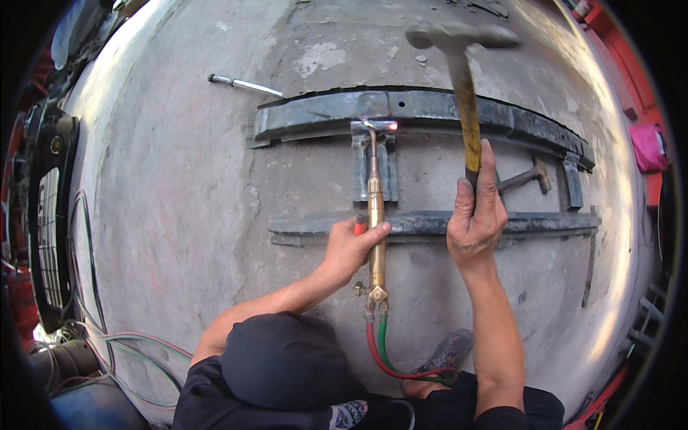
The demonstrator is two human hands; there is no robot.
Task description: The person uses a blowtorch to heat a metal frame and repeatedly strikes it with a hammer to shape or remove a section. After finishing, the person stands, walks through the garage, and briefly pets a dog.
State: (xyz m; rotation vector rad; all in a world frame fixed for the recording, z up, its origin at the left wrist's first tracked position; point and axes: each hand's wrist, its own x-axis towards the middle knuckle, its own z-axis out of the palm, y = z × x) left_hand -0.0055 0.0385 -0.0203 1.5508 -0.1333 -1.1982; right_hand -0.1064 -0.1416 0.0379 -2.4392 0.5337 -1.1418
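My left hand (347,247) is closed around a brass gas torch (376,265), its thumb lying across the barrel. A short red-orange piece (360,225) also shows at that hand; its kind is unclear. The torch's bent tip reaches a bracket (374,168) on a long grey metal beam (308,111), where the metal glows pinkish. Raised on the right, my right hand (476,226) grips a hammer (468,118) by its yellow handle, the index finger stretched along it. The hammer's head is motion-blurred above the beam. Red and green hoses (382,337) leave the torch's lower end.
A second metal bar (545,224) lies nearer, under my hands. Between it and the beam rests another hammer (529,177). A chrome bar tool (247,86) lies at the far left. A dark car grille (50,215) and looping hoses (136,337) are along the left side.
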